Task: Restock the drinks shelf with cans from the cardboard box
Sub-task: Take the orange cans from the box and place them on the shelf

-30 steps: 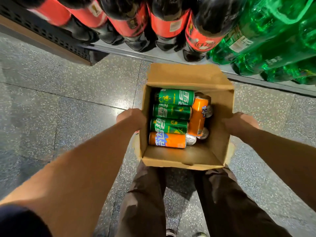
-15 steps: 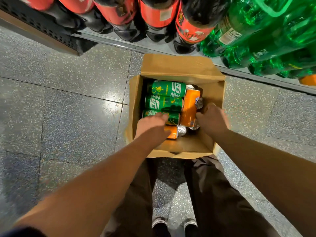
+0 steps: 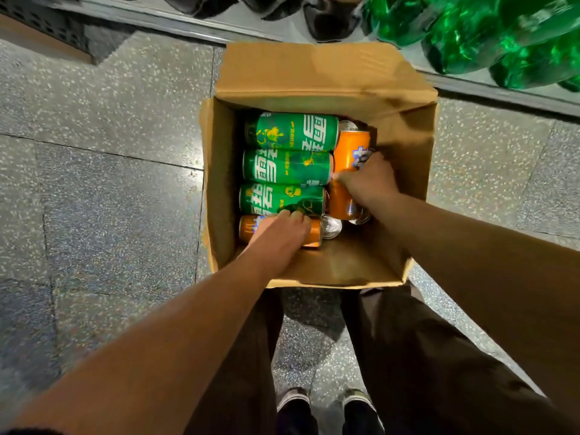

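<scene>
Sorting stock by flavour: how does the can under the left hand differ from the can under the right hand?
The left hand rests on an orange can lying crosswise at the box's near end. The right hand covers an orange can lying lengthwise beside the green cans. Both are orange and lie flat.

I see a speckled grey terrazzo floor laid in large slabs with thin dark joints. Directly on it sits the open cardboard box, its far flap folded out toward the shelf. My operator's two shoes stand on the floor just below the box. Along the top runs the low drinks shelf, a grey metal ledge. On it rest dark-bottomed bottles and, to their right, green bottles, their upper parts cut off.
</scene>
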